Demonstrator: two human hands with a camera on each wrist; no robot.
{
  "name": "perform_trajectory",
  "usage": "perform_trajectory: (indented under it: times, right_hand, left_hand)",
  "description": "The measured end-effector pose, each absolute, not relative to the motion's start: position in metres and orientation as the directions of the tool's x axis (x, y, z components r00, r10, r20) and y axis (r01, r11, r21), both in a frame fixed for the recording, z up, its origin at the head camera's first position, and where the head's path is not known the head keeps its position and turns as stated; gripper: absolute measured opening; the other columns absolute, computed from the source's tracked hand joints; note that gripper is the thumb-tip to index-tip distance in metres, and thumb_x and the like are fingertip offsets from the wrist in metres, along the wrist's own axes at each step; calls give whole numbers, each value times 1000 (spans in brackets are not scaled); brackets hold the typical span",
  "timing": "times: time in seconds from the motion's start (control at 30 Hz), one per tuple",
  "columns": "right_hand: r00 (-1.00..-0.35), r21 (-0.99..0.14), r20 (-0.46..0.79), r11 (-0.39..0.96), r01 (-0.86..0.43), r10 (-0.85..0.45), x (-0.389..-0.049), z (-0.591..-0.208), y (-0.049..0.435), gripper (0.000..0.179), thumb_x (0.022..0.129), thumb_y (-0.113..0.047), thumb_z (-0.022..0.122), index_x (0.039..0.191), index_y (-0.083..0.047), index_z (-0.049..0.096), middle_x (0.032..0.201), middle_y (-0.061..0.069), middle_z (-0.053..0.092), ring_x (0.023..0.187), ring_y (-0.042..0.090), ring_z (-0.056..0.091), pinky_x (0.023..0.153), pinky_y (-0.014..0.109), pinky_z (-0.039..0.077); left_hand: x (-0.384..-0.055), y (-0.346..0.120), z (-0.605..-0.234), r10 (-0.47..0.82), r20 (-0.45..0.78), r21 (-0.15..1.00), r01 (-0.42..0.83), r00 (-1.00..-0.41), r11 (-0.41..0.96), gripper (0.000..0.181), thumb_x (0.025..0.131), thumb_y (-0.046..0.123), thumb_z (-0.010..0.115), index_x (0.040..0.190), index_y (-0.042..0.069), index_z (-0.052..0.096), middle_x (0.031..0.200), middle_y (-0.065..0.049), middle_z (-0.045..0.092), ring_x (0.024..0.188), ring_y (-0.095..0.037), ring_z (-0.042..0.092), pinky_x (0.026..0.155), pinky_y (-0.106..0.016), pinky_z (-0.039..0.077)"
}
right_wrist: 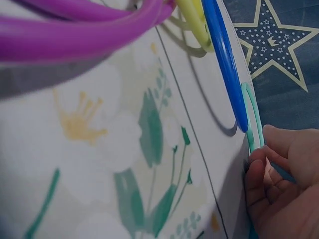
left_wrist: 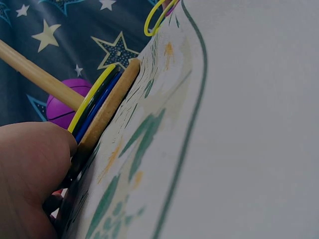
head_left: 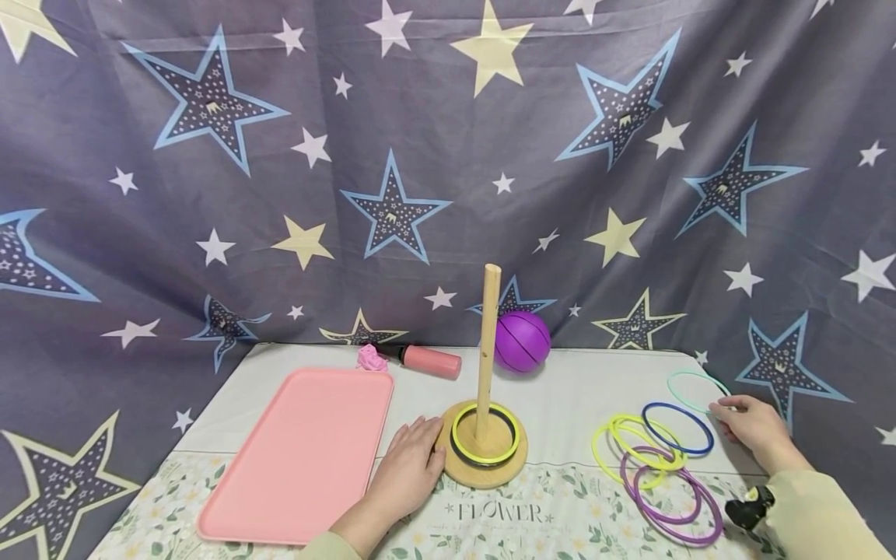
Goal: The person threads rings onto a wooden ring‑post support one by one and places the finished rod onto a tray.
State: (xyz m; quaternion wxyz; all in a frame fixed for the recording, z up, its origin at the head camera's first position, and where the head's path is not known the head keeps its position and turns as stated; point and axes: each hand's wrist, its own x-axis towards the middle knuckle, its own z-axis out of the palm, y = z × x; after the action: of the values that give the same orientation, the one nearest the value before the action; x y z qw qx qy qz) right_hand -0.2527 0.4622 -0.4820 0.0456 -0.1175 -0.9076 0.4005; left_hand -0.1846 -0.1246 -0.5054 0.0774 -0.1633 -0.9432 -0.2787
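Ring held: mint ring (right_wrist: pixel 256 114), at the far right of the table, its right edge pinched between the thumb and fingertips of my right hand (head_left: pixel 756 428).
Pinch risk: I have the thin tube at one spot only; a slack hold could let its far side droop or twist free.
Neighbour: loose blue ring (right_wrist: pixel 225 59), just left of mine; drawn left too low, the two could hook together.
Pile: yellow rings (right_wrist: pixel 195 25) and purple rings (right_wrist: pixel 75 45) overlap, left and nearer; my low right sleeve (head_left: pixel 815 509) could drag them.
Post side: my left hand (head_left: pixel 409 470) lies with fingers straight and close together, gripping nothing, at the left rim of the wooden base (head_left: pixel 483 477); a shove there could slide it or rock the post (head_left: pixel 488 342).
Tray edge: pink tray (head_left: pixel 301 451), left of that hand, easily knocked by a careless elbow.
Around the post: upper yellow ring (left_wrist: pixel 90 96), black ring (left_wrist: pixel 98 99) and lower blue ring (left_wrist: pixel 101 104); I make out that blue only from the left wrist.
Hidden: whether the mint ring's far edge touches the cloth, I cannot tell.
Cut off: my left fingertips in the left wrist view; the purple rings in the right.
Unclear: how many yellow rings overlap.
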Motion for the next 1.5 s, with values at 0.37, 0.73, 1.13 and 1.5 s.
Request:
perform_trajectory:
  times: [0.37,0.73,1.13,1.5]
  right_hand:
    - [-973,-657,-10,732,182,232,-253,-482,461,51,110,-29,64,129,18,62,93,11,68,85,24,59,69,34,48]
    - [-974,-618,6,767,175,227,-252,-477,455,41,109,-26,65,115,14,68,93,13,68,87,26,59,72,36,47]
    - [-966,-555,33,809,195,256,-251,-477,453,35,105,-27,70,101,8,73,94,19,70,90,36,61,74,42,45]
    - [-946,-536,107,819,205,307,-256,-482,455,40,99,-23,73,108,16,66,104,37,67,92,51,65,73,56,51]
  left_hand:
    - [-184,-124,-502,262,236,509,349,-936,787,51,113,18,61,157,-7,55,159,-22,58,156,-44,44,132,-64,25]
    - [-185,-125,-506,260,241,498,349,-935,794,50,113,18,61,156,-6,56,159,-21,58,156,-43,45,132,-63,25]
    - [-185,-126,-506,261,229,505,344,-938,792,50,113,19,61,157,-6,56,159,-21,58,156,-42,44,132,-63,25]
    - [-184,-126,-506,259,233,503,344,-937,793,51,113,19,60,157,-5,55,160,-21,57,157,-42,44,132,-63,25]
